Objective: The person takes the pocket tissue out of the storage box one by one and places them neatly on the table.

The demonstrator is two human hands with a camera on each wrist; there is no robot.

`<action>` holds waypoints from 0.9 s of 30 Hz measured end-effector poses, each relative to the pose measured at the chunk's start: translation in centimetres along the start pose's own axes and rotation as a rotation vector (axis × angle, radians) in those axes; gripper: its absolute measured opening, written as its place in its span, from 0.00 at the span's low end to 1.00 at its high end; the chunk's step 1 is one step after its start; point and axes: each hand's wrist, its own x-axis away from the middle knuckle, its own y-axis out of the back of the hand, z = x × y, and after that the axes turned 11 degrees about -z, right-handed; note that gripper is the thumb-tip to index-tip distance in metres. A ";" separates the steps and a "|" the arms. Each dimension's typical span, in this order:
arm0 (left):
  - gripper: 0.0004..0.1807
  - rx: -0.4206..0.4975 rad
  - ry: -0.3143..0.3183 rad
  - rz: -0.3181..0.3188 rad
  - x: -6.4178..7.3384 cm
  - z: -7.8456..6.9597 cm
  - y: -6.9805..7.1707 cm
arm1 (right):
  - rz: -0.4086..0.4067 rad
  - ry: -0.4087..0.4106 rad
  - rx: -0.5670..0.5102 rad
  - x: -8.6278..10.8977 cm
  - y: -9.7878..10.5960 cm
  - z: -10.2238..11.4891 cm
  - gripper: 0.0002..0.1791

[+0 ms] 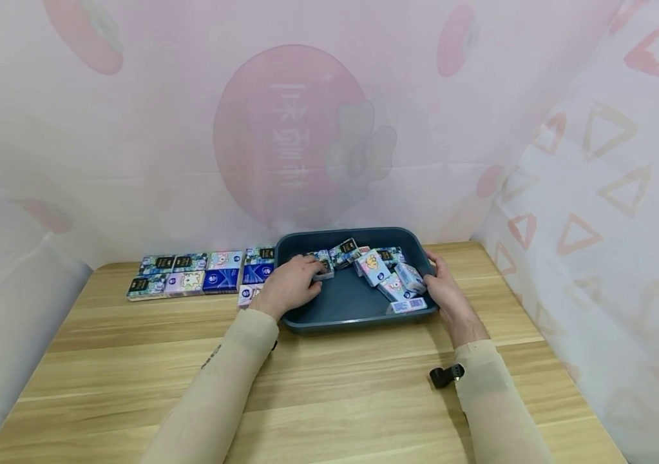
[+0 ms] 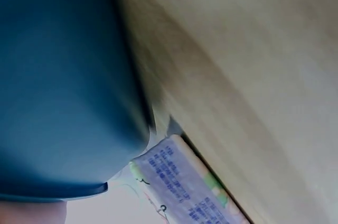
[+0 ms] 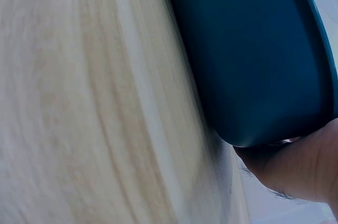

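A dark blue tray [image 1: 341, 312] stands on the table, holding several small tissue packs, among them a blue one with a yellow cartoon figure [image 1: 372, 267]. My left hand [image 1: 291, 283] reaches over the tray's left side, its fingers and thumb about a dark floral tissue pack [image 1: 324, 260]; the hand partly hides this pack. At the tray's right end, my right hand [image 1: 448, 293] grips the rim. The right wrist view shows part of that hand [image 3: 301, 166] against the tray's outer wall [image 3: 253, 65].
Left of the tray, tissue packs lie in two rows, including a dark floral one [image 1: 147, 285] and a deep blue one [image 1: 220, 280]. A lilac pack [image 2: 182, 182] lies close beside the tray wall [image 2: 63, 86]. Printed cloth [image 1: 161, 161] hangs behind the wooden table [image 1: 352, 399].
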 end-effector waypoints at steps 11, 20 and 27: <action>0.15 -0.043 -0.119 -0.047 0.1 0.3 -0.3 | -0.007 -0.002 -0.004 0.1 -0.1 0.0 0.44; 0.31 -0.144 -0.078 0.040 0.0 0.2 -0.6 | -0.011 -0.001 0.013 -0.1 0.0 -0.2 0.43; 0.33 -0.160 -0.041 0.071 -0.2 0.1 -0.7 | -0.014 -0.006 0.006 -0.3 -0.1 -0.2 0.44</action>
